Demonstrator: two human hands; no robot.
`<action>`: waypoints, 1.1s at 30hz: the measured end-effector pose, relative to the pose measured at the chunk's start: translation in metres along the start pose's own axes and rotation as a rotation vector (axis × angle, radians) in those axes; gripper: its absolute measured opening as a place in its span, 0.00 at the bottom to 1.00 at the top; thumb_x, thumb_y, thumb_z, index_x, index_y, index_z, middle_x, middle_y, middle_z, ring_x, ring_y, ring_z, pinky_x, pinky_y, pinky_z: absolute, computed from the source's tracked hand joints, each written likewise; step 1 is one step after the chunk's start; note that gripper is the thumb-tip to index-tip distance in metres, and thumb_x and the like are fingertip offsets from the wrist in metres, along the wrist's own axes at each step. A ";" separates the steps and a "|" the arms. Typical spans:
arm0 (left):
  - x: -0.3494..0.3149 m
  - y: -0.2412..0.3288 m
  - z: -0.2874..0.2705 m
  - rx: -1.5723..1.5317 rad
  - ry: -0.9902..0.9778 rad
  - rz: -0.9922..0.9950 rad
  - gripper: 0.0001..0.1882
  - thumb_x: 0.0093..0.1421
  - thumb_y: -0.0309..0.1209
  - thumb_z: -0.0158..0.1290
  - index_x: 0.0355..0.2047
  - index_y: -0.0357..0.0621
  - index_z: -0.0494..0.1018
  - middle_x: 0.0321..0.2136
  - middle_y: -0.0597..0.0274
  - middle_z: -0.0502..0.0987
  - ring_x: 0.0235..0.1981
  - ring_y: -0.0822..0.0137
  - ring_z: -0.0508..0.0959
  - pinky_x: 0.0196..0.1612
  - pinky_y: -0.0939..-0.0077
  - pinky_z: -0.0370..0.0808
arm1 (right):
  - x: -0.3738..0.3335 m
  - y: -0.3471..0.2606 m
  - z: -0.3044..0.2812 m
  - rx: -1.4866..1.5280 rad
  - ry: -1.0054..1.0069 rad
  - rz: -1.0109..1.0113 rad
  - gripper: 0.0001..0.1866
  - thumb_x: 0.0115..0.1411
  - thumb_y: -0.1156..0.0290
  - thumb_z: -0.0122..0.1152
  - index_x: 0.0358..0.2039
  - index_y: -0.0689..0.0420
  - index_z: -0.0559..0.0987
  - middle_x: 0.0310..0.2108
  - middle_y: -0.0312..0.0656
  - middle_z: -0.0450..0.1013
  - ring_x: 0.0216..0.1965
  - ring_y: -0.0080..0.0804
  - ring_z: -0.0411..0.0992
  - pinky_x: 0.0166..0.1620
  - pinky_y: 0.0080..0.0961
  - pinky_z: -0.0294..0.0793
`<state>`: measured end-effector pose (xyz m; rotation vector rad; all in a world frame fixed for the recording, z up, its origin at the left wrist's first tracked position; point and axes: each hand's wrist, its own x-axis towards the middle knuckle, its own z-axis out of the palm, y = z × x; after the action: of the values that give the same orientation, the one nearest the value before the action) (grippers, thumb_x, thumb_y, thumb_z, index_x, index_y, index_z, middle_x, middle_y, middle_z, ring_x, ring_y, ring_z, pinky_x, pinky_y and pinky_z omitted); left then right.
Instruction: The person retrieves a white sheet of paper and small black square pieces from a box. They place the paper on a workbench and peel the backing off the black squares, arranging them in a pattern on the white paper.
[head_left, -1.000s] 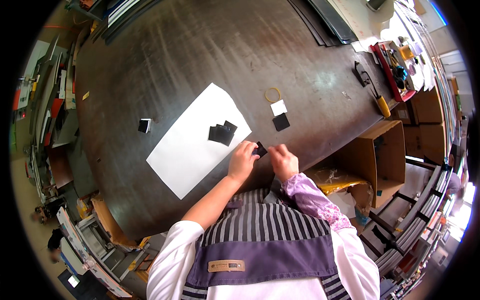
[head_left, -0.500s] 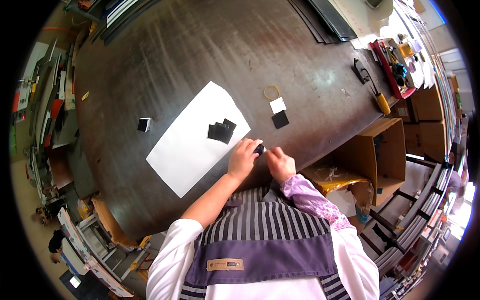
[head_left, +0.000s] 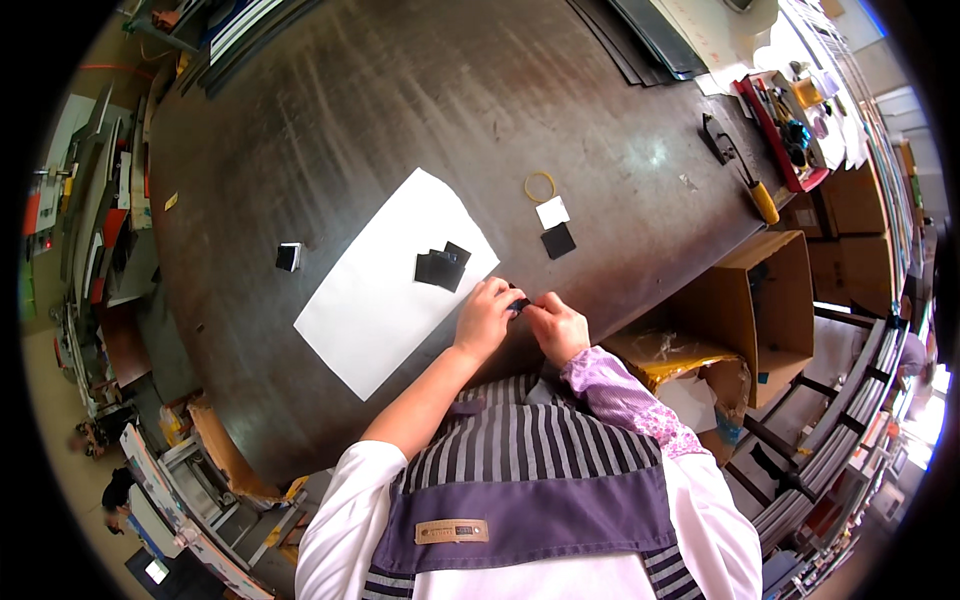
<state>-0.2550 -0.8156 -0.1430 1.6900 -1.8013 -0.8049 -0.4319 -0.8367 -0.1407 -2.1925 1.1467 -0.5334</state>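
Close to the table's near edge, my left hand (head_left: 485, 320) is closed on a small black square piece (head_left: 517, 303). My right hand (head_left: 556, 328) pinches at the right side of the same piece, its fingertips meeting it. Just beyond lies a white sheet of paper (head_left: 380, 310), with several black squares (head_left: 441, 266) overlapping on it. Right of the sheet, a black square (head_left: 558, 240) touches a white square (head_left: 551, 212), and a yellow rubber band (head_left: 540, 186) rests behind them. A small stack of black and white squares (head_left: 288, 256) sits left of the paper.
The dark table (head_left: 330, 150) spreads ahead. At its right edge are a yellow-handled tool (head_left: 762, 200) and a red tray (head_left: 775, 130) of supplies. Open cardboard boxes (head_left: 770, 300) stand beside the near right edge. Dark sheets (head_left: 650, 45) lie at the far right.
My right hand has moved slightly left, so its fingertips now meet the black piece held in my left hand. The view has shifted a little.
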 end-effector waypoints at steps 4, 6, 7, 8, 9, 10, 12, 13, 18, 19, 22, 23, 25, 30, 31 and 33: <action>0.003 -0.003 0.003 -0.115 0.049 -0.050 0.18 0.42 0.17 0.62 0.36 0.45 0.78 0.36 0.59 0.75 0.40 0.54 0.76 0.45 0.64 0.74 | 0.003 0.002 -0.006 0.161 0.013 0.021 0.06 0.58 0.77 0.59 0.37 0.59 0.78 0.40 0.43 0.76 0.40 0.44 0.77 0.41 0.33 0.77; 0.005 -0.004 0.001 -0.144 0.058 -0.058 0.18 0.42 0.18 0.63 0.36 0.45 0.78 0.35 0.59 0.75 0.40 0.54 0.76 0.44 0.64 0.74 | 0.002 0.006 -0.004 0.175 0.000 0.006 0.07 0.58 0.77 0.58 0.38 0.59 0.77 0.42 0.44 0.76 0.42 0.44 0.76 0.44 0.33 0.77; 0.006 -0.004 0.000 -0.180 0.052 -0.066 0.18 0.42 0.18 0.63 0.36 0.45 0.78 0.35 0.59 0.75 0.40 0.55 0.76 0.44 0.65 0.74 | 0.001 0.009 -0.003 0.167 -0.017 0.009 0.07 0.58 0.77 0.58 0.38 0.60 0.77 0.42 0.45 0.76 0.43 0.44 0.76 0.45 0.33 0.77; 0.006 -0.004 0.000 -0.216 0.046 -0.075 0.18 0.42 0.18 0.63 0.36 0.45 0.78 0.35 0.59 0.75 0.40 0.55 0.76 0.45 0.65 0.74 | 0.000 0.010 -0.002 0.158 -0.033 0.013 0.07 0.59 0.77 0.57 0.39 0.60 0.77 0.43 0.45 0.76 0.44 0.44 0.76 0.46 0.34 0.76; 0.007 -0.004 -0.002 -0.251 0.040 -0.084 0.18 0.42 0.18 0.63 0.36 0.45 0.78 0.34 0.59 0.75 0.40 0.55 0.76 0.45 0.65 0.74 | 0.000 0.011 -0.002 0.167 -0.036 0.014 0.07 0.58 0.77 0.57 0.39 0.60 0.77 0.42 0.45 0.76 0.44 0.44 0.76 0.46 0.34 0.76; 0.006 -0.005 -0.005 -0.281 0.041 -0.092 0.18 0.43 0.18 0.62 0.36 0.45 0.78 0.34 0.59 0.75 0.40 0.55 0.76 0.44 0.65 0.74 | 0.000 0.011 -0.003 0.176 -0.038 0.016 0.07 0.58 0.77 0.57 0.39 0.60 0.77 0.42 0.45 0.77 0.44 0.45 0.76 0.47 0.34 0.76; 0.006 -0.006 -0.010 -0.341 0.041 -0.108 0.17 0.45 0.18 0.60 0.37 0.44 0.77 0.35 0.59 0.74 0.40 0.55 0.75 0.43 0.64 0.74 | -0.001 0.011 -0.003 0.187 -0.039 0.015 0.07 0.58 0.77 0.57 0.39 0.60 0.76 0.42 0.45 0.77 0.44 0.45 0.76 0.47 0.34 0.76; 0.006 -0.005 -0.010 -0.242 0.035 -0.045 0.16 0.45 0.18 0.61 0.37 0.44 0.78 0.34 0.59 0.74 0.40 0.55 0.75 0.44 0.65 0.74 | -0.001 0.011 -0.003 0.190 -0.038 0.012 0.08 0.58 0.77 0.57 0.39 0.60 0.76 0.42 0.45 0.77 0.45 0.45 0.76 0.47 0.34 0.76; 0.014 -0.007 -0.005 -0.008 -0.039 0.147 0.08 0.48 0.21 0.59 0.31 0.43 0.76 0.32 0.61 0.73 0.38 0.58 0.76 0.40 0.65 0.75 | -0.001 0.013 -0.004 0.210 -0.054 -0.003 0.08 0.58 0.78 0.57 0.38 0.60 0.76 0.43 0.45 0.77 0.45 0.45 0.75 0.48 0.34 0.75; 0.017 -0.008 -0.004 0.003 -0.059 0.168 0.06 0.49 0.21 0.58 0.29 0.43 0.76 0.31 0.62 0.73 0.37 0.58 0.76 0.38 0.66 0.75 | -0.001 0.012 -0.005 0.215 -0.061 -0.003 0.07 0.57 0.79 0.57 0.38 0.60 0.76 0.43 0.45 0.77 0.45 0.45 0.75 0.48 0.34 0.75; 0.019 -0.012 -0.001 0.001 -0.100 0.147 0.07 0.48 0.20 0.59 0.29 0.42 0.76 0.31 0.61 0.73 0.36 0.56 0.76 0.39 0.65 0.75 | -0.002 0.016 -0.003 0.278 -0.048 0.019 0.07 0.57 0.80 0.58 0.37 0.61 0.75 0.43 0.45 0.77 0.46 0.45 0.75 0.49 0.34 0.75; 0.019 -0.012 0.000 -0.004 -0.096 0.144 0.06 0.48 0.21 0.59 0.28 0.41 0.75 0.32 0.60 0.74 0.35 0.57 0.76 0.39 0.66 0.75 | -0.003 0.018 -0.002 0.307 -0.039 0.030 0.07 0.56 0.81 0.58 0.37 0.61 0.75 0.43 0.45 0.77 0.46 0.45 0.75 0.49 0.34 0.75; 0.020 -0.011 -0.001 -0.013 -0.089 0.141 0.05 0.49 0.21 0.59 0.27 0.40 0.74 0.32 0.60 0.74 0.33 0.57 0.76 0.38 0.67 0.75 | -0.004 0.018 -0.001 0.318 -0.032 0.039 0.07 0.56 0.81 0.57 0.37 0.61 0.74 0.43 0.46 0.77 0.46 0.46 0.75 0.50 0.34 0.75; 0.011 -0.021 -0.011 -0.738 -0.008 -0.176 0.04 0.61 0.24 0.52 0.30 0.44 0.68 0.31 0.63 0.76 0.31 0.69 0.75 0.33 0.76 0.72 | -0.006 0.021 0.001 0.331 -0.035 0.066 0.10 0.57 0.80 0.57 0.41 0.60 0.77 0.43 0.46 0.77 0.47 0.45 0.75 0.50 0.34 0.74; 0.007 -0.022 -0.016 -0.943 -0.019 -0.343 0.04 0.64 0.25 0.50 0.31 0.45 0.67 0.31 0.64 0.77 0.31 0.72 0.74 0.32 0.78 0.71 | -0.006 0.020 0.001 0.329 -0.034 0.067 0.10 0.57 0.80 0.57 0.41 0.60 0.77 0.43 0.46 0.77 0.47 0.45 0.75 0.50 0.34 0.75; -0.002 -0.032 -0.016 -1.052 0.045 -0.388 0.04 0.68 0.29 0.46 0.34 0.47 0.66 0.29 0.68 0.75 0.29 0.76 0.72 0.31 0.80 0.68 | -0.005 0.018 0.001 0.322 -0.026 0.069 0.10 0.57 0.79 0.57 0.40 0.60 0.77 0.42 0.46 0.77 0.46 0.45 0.75 0.49 0.34 0.75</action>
<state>-0.2212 -0.8154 -0.1553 1.2717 -0.7149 -1.5046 -0.4452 -0.8406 -0.1539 -1.8729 1.0392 -0.6116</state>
